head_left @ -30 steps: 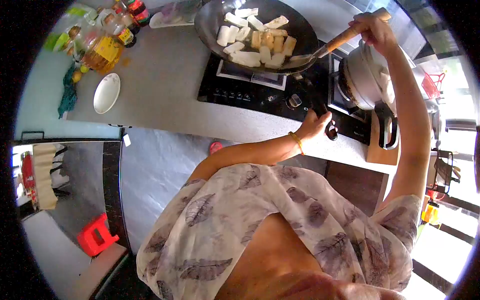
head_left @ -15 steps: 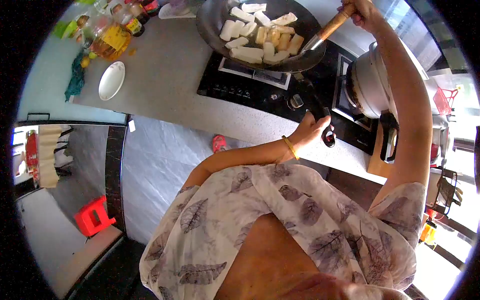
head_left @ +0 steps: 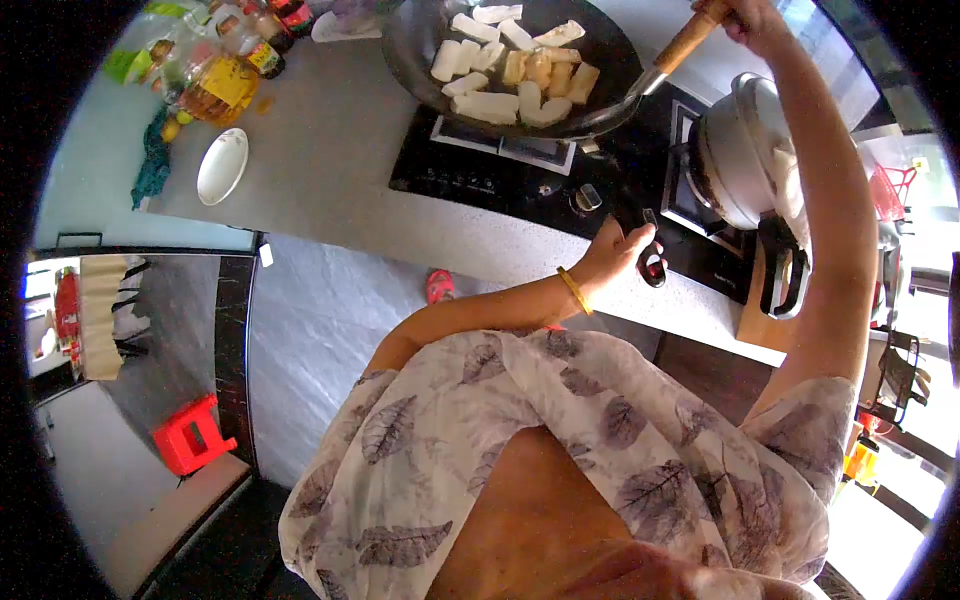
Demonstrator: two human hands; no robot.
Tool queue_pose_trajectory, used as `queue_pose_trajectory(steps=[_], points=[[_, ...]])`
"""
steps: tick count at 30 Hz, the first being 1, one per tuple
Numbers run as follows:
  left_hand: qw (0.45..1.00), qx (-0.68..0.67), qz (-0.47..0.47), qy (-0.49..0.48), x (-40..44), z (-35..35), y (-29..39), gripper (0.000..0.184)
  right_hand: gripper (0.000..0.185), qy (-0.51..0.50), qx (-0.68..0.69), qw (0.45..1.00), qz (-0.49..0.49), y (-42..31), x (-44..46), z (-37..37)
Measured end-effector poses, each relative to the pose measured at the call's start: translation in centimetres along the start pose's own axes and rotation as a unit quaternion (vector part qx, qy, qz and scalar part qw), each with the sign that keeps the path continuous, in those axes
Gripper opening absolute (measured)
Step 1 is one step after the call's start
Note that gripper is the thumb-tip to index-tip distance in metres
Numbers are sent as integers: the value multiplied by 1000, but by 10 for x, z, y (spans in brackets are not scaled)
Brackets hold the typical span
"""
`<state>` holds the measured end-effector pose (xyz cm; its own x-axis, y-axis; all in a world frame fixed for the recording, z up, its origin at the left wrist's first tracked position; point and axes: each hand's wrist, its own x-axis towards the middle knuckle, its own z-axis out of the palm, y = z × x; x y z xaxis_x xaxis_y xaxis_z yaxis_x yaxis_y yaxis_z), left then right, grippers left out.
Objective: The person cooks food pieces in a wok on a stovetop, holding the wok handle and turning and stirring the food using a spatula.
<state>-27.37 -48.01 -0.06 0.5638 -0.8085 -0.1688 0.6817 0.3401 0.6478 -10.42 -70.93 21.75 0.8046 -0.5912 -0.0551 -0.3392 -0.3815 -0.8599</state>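
Observation:
My left hand (head_left: 618, 258) is closed around the black handle (head_left: 653, 270) of a wok (head_left: 415, 75), close to the counter's front edge. At the top right, my right hand (head_left: 755, 28) grips the wooden handle of a spatula (head_left: 692, 38). Its metal end lies at the wok's right rim, apart from the food. In the wok are several white, tofu-like pieces (head_left: 487, 107); a few near the middle are golden brown (head_left: 538, 70). The wok stands over the left burner of a black gas stove (head_left: 450, 160).
Right of the wok, a metal pot (head_left: 735, 150) with a black handle (head_left: 785, 275) sits on the other burner. A white oval dish (head_left: 222, 167), an oil bottle (head_left: 222, 88) and a teal cloth (head_left: 152, 160) are on the left counter. A red stool (head_left: 192, 437) stands at lower left.
The spatula has drawn right, away from the browned pieces to the wok's rim, and my right hand has moved slightly right. My left hand stays on the handle. The view has shifted a little.

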Motion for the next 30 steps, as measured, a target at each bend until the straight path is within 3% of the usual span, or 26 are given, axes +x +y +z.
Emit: queue_pose_trajectory(steps=[2,4,6,8,9,10,11,13,16,19,23,24,30], points=[[999,36,16,5,-3,0,0,21,22,-27,-62,997,-44,-4,5,-7],[992,111,57,8,-3,-1,-2,20,22,-23,-62,998,-16,-3,5,0],[996,82,38,11,-2,-1,0,20,22,-40,-15,999,-18,8,6,10],[997,-54,-46,11,1,0,1,19,22,-57,33,998,-25,15,3,13],[998,-57,-23,-7,5,-3,-5,16,22,-54,35,998,-16,15,0,12],[998,-46,-40,-1,6,-5,-6,16,24,-198,62,975,-81,57,52,-10],[998,-35,-60,6,6,-6,-7,16,25,-238,-41,950,-199,58,46,-15],[999,-42,-31,-7,4,-5,-6,16,26,-124,19,992,-4,40,30,-3],[999,-28,-28,26,3,-1,-6,17,24,-154,-27,987,27,57,58,-19],[998,-18,-52,19,4,-3,-4,17,25,-109,114,984,-87,66,12,11],[999,-6,-37,18,9,-8,-14,18,27,-89,41,995,4,68,-5,2],[999,-13,-39,30,8,-8,-17,19,25,-83,107,990,-45,72,-10,2],[998,-39,-33,22,1,0,-6,20,25,-42,110,992,-41,73,-35,27]])
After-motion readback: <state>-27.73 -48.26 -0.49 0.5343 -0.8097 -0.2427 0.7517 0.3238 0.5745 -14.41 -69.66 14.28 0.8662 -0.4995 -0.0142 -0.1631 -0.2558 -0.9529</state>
